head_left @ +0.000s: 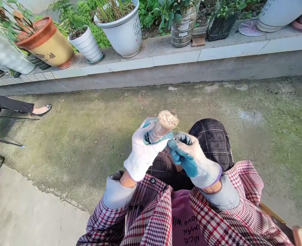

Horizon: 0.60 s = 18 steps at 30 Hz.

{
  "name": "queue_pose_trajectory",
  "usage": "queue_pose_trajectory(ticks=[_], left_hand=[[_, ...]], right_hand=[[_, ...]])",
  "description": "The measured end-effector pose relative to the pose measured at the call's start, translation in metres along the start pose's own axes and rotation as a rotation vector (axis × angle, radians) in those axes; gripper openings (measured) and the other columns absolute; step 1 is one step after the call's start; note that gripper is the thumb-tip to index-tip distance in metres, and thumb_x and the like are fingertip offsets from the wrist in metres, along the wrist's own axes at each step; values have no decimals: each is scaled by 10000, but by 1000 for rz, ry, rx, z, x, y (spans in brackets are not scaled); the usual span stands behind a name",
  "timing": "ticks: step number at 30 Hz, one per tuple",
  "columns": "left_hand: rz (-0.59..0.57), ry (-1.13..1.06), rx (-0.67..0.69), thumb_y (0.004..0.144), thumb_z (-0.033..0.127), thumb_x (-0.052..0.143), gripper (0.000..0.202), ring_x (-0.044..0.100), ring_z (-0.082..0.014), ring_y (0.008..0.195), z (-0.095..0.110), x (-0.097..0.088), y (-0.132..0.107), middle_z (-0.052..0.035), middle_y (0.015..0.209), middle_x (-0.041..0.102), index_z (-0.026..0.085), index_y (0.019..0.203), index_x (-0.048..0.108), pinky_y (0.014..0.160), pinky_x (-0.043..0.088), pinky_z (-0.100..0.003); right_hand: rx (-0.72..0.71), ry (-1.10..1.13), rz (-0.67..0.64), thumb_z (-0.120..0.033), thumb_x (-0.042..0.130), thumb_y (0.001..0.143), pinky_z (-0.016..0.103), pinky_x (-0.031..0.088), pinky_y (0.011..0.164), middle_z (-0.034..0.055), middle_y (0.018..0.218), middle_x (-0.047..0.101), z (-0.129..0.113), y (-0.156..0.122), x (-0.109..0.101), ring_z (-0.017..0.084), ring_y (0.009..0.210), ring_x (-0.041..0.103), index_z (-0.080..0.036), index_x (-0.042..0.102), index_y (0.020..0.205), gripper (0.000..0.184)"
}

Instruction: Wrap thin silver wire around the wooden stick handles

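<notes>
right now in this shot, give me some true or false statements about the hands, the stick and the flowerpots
1. The left hand grips a wooden stick wound with thin wire. True.
2. Both hands are bare. False: both wear white knit gloves with teal coating.
3. The right hand touches the stick's lower part. True.
4. The flowerpots stand on the ground by the person's knee. False: the white flowerpot and orange flowerpot sit on a raised ledge.

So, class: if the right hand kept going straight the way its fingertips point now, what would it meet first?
The right hand points up and left, so it would probably first meet the wire-wrapped stick held in the left hand, which it already seems to touch; depth is unclear.
</notes>
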<state>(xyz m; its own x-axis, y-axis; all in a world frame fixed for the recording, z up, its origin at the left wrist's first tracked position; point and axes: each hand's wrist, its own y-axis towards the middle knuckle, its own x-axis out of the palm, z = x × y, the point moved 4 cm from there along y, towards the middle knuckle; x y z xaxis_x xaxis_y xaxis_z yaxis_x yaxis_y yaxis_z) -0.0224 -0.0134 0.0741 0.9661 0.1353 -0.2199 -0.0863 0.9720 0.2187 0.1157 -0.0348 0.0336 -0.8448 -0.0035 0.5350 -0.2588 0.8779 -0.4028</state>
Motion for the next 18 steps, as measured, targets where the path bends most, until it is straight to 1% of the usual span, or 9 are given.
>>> queue_pose_trajectory(ticks=[3,5,7,10,12,15,18], left_hand=[[-15,-9,-5,740,214,842,132,732,-220,946,3,0,-2,-66,964,767,182,829,750,859,605,-341],[-23,-54,-49,733,197,839,127,741,-226,947,3,2,-3,-63,954,782,185,827,753,860,614,-347],[-24,-95,-97,718,188,838,128,751,-227,924,1,4,-4,-61,952,795,188,819,760,845,625,-350],[-16,-125,-166,709,181,829,125,758,-222,899,-1,7,-6,-54,948,807,196,819,772,858,631,-355],[-16,-138,-202,703,177,822,124,759,-221,894,-2,9,-7,-50,938,809,199,816,777,868,631,-356],[-11,-206,-287,688,196,829,144,756,-211,854,-3,12,-8,-47,929,808,197,822,777,805,638,-338],[6,-272,-395,658,196,826,157,733,-180,775,-5,14,-8,-46,903,800,184,800,760,703,623,-292]], right_hand=[[115,76,-67,-373,873,679,167,275,342,-79,464,469,5,2,1,52,379,352,-195,561,647,361],[134,88,-96,-382,860,692,172,274,347,-81,463,462,8,3,-1,55,384,349,-198,557,653,356],[98,27,-81,-383,841,721,183,283,347,-78,456,467,9,3,-7,62,379,355,-200,561,650,342],[-71,-130,-18,-336,841,755,182,316,371,-66,486,513,3,1,-17,64,408,396,-190,592,650,307],[-144,-184,-12,-324,837,774,181,333,387,-60,509,530,-1,-1,-20,65,431,415,-183,626,664,277],[-141,-160,-27,-367,809,803,198,341,379,-53,495,523,-4,-2,-23,78,417,421,-184,639,661,287],[-138,-57,8,-367,813,792,199,326,371,-48,486,514,-9,1,-27,79,410,408,-185,618,648,303]])
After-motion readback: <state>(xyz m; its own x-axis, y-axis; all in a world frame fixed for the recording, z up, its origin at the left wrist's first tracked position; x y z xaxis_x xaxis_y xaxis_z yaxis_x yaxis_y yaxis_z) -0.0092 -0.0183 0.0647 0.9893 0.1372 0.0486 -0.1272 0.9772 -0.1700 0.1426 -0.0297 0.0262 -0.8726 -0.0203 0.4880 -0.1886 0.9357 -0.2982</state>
